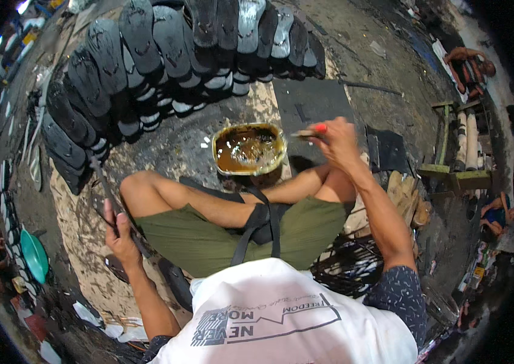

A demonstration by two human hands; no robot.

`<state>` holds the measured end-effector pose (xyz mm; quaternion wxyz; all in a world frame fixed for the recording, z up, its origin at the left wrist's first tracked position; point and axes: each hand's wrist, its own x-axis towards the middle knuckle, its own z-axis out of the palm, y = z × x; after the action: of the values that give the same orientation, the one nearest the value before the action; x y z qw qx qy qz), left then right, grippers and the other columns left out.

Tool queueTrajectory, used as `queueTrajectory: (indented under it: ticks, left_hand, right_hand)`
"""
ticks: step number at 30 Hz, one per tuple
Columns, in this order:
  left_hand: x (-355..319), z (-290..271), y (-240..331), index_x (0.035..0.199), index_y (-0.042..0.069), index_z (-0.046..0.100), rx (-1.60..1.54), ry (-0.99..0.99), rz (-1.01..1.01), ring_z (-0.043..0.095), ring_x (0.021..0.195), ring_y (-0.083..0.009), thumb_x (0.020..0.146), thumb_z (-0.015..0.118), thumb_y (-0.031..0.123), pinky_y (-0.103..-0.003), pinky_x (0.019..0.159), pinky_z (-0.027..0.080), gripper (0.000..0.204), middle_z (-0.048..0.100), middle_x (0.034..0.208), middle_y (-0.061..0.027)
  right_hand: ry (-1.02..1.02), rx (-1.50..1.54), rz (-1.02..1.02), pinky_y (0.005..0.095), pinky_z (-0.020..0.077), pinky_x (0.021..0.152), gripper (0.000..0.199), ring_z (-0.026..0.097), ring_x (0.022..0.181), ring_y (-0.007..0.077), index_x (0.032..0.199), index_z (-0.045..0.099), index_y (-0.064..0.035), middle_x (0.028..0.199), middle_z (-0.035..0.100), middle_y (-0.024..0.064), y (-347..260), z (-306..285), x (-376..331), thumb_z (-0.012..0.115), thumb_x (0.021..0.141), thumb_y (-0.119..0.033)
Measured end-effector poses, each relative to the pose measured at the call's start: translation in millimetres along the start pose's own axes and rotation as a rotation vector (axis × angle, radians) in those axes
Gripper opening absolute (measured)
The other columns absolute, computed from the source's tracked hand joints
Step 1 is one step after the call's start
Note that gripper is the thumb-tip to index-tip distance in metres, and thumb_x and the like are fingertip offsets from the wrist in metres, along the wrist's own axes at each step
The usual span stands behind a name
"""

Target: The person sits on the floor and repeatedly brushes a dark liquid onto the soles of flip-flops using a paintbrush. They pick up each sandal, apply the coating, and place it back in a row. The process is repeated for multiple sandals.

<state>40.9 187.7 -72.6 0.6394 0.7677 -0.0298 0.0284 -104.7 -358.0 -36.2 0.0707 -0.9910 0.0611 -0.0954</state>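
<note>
Seated cross-legged on the floor, a worker's right hand (337,141) pinches a red-handled brush (310,131) at three o'clock of the glue tin (249,148); left hand (119,233) clenches a black strap (106,193). Light, even loading looks wisest.

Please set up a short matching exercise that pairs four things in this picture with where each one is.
Things:
1. brush with a red handle
2. square tin of brown glue
3. black sandal soles
4. black straps

Places:
a. laid in overlapping rows on the floor ahead
b. in the left hand
c. in the right hand
d. on the floor in front of the knees

Pairs: 1-c, 2-d, 3-a, 4-b
</note>
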Motion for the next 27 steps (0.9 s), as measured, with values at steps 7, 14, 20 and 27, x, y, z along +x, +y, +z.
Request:
queueTrajectory:
  ticks: [7, 14, 20, 27]
  left_hand:
    - [5.4, 110.0, 87.5, 0.159, 0.014, 0.030, -0.679, -0.398, -0.251, 0.063, 0.107, -0.0207, 0.109, 0.036, 0.050, -0.031, 0.083, 0.058, 0.062, 0.057, 0.136, -0.0105]
    - [-23.8, 182.1, 94.4, 0.162, 0.019, 0.020, -1.137, -0.658, -0.439, 0.053, 0.132, -0.0268, 0.111, 0.033, 0.044, -0.041, 0.105, 0.051, 0.059, 0.046, 0.152, -0.0093]
    - [-35.8, 179.7, 103.0, 0.163, 0.017, 0.017, -0.969, -0.708, -0.384, 0.048, 0.137, -0.0285, 0.111, 0.031, 0.040, -0.044, 0.115, 0.042, 0.058, 0.036, 0.159, -0.0117]
    - [-33.4, 166.5, 95.7, 0.163, 0.023, 0.013, -1.074, -0.736, -0.251, 0.051, 0.134, -0.0340, 0.108, 0.036, 0.044, -0.051, 0.103, 0.052, 0.064, 0.033, 0.160, -0.0127]
  right_hand:
    - [0.588, 1.293, 0.588, 0.0276, 0.0500, 0.077, 0.026, 0.061, 0.082, 0.0088, 0.111, 0.069, -0.0039, 0.091, 0.068, 0.0002, -79.0, -62.7, 42.5, 0.072, 0.096, -0.025]
    - [0.616, 0.760, -0.208, 0.0377, 0.0495, 0.089, 0.026, 0.066, 0.108, 0.0275, 0.114, 0.071, -0.0089, 0.114, 0.071, 0.0111, -187.9, -11.4, 68.2, 0.074, 0.090, -0.015]
    - [0.457, 1.109, 0.031, 0.0390, 0.0510, 0.084, 0.029, 0.067, 0.099, 0.0246, 0.117, 0.069, -0.0025, 0.107, 0.072, 0.0133, -178.5, -34.6, 52.2, 0.069, 0.096, -0.022]
    - [0.557, 1.290, 0.288, 0.0333, 0.0532, 0.079, 0.030, 0.067, 0.089, 0.0150, 0.112, 0.070, 0.0016, 0.098, 0.073, 0.0113, -153.4, -41.1, 67.1, 0.064, 0.099, -0.025]
